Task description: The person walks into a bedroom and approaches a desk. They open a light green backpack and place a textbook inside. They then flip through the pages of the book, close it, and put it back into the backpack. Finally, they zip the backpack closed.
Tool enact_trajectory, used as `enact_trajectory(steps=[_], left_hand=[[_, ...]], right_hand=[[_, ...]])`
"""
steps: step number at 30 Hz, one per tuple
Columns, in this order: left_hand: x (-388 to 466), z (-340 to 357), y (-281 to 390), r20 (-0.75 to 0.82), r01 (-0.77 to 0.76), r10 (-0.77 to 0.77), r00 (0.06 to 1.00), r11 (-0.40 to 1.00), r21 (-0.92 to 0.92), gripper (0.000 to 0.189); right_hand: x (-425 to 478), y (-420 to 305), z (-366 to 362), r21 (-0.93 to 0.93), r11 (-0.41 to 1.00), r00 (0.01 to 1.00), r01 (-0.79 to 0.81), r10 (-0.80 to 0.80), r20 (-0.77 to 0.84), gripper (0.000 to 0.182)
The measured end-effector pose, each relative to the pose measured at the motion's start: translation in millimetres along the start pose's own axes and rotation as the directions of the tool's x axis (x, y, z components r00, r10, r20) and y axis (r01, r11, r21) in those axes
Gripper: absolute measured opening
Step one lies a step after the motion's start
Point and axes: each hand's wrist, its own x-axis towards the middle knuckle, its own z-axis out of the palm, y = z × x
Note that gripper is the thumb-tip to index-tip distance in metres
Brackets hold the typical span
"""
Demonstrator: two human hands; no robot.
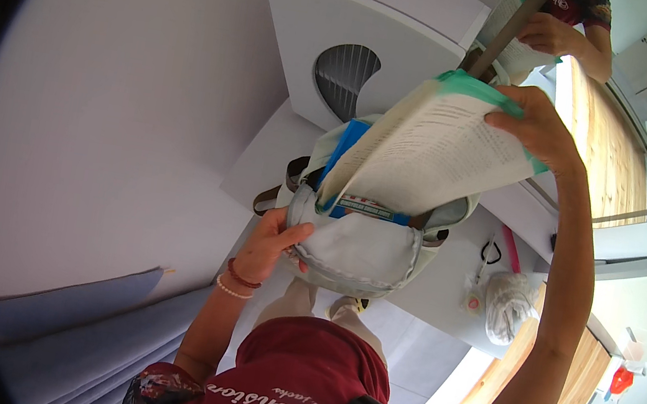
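Observation:
My right hand (539, 125) grips the upper corner of a paperback book (433, 149) with printed pages and a green cover edge. The book slants, its lower end in the mouth of a pale backpack (364, 246). With my left hand (276, 239) I hold the rim of the backpack's unzipped front flap, thumb on the light lining. Inside the bag, a blue book (345, 142) stands behind the pages at the left. Another item with a printed band (366, 210) shows below the pages; the rest of it is hidden.
The backpack rests on a white tabletop (450, 285). Behind it stands a white cabinet (370, 25) with a curved opening. A mirror (628, 123) leans at the right. A rolled white cloth (507, 307), a pink strip (512, 248) and a black loop (491, 252) lie right of the bag.

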Motion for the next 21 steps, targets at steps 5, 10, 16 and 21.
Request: enact_trajectory(steps=[5, 10, 16, 21], left_hand=[[3, -1, -1, 0.0, -0.012, 0.012, 1.0, 0.999, -0.036, 0.024], [2, 2, 5, -0.01, 0.004, -0.004, 1.0, 0.999, -0.041, 0.023], [-3, -4, 5, 0.069, 0.042, -0.043, 0.997, 0.999, 0.013, 0.026], [-2, -10, 2, 0.098, 0.023, -0.03, 0.995, 0.996, 0.081, 0.028]], right_hand=[[13, 6, 26, -0.001, 0.999, 0.994, 0.043, -0.043, 0.105, 0.035], [4, 8, 32, -0.067, 0.998, 0.999, 0.02, -0.022, -0.038, 0.036], [-14, 3, 21, 0.023, 0.99, 0.985, -0.138, 0.14, -0.105, 0.028], [-15, 13, 34, -0.058, 0.997, 0.998, 0.059, -0.061, -0.034, 0.026]])
